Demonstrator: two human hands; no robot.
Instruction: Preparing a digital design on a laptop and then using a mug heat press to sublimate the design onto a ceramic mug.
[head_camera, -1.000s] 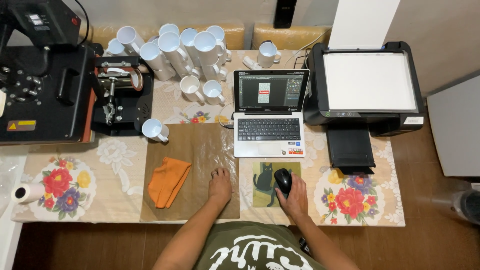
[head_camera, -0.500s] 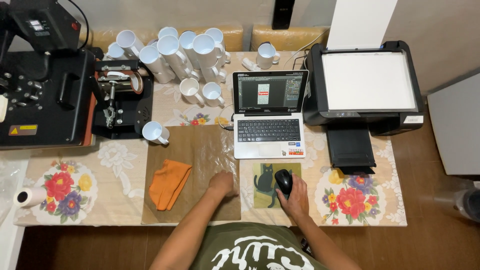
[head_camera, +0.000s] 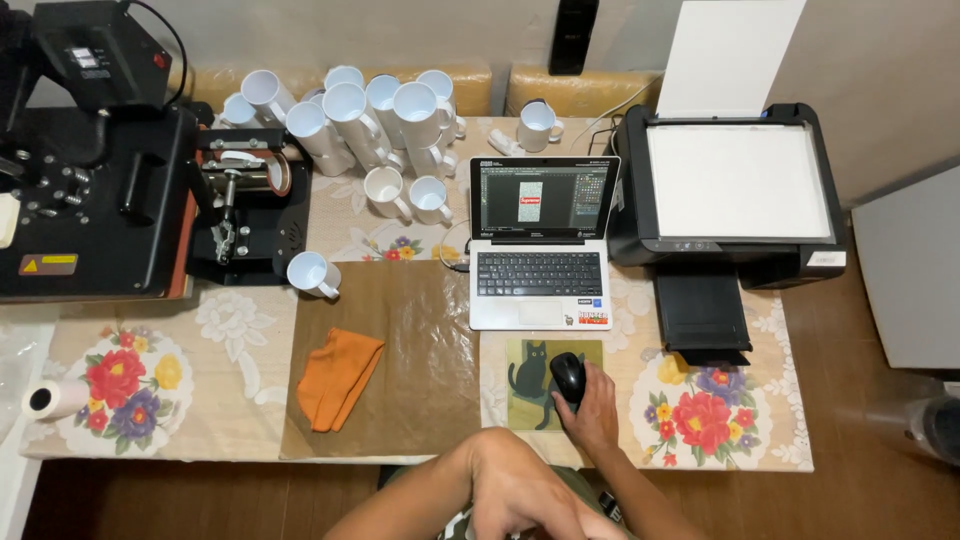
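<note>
My right hand (head_camera: 592, 413) rests on a black computer mouse (head_camera: 567, 377), which sits on a green mouse pad with a black cat picture (head_camera: 530, 385). Just beyond it an open silver laptop (head_camera: 540, 268) shows an image-editing window. My left hand (head_camera: 520, 490) is off the table, close to my body at the bottom of the view, fingers loosely curled and holding nothing that I can see. An orange cloth (head_camera: 338, 376) lies on a brown sheet (head_camera: 420, 350) to the left.
A black printer (head_camera: 735, 205) with white paper stands at the right. Several white mugs (head_camera: 370, 120) crowd the back; one lone mug (head_camera: 312, 274) lies near a mug press (head_camera: 245, 205). A large black heat press (head_camera: 85, 160) fills the left. A tape roll (head_camera: 55, 398) sits front left.
My left hand has lifted off the brown sheet and pulled back toward my body. The right hand stays on the mouse.
</note>
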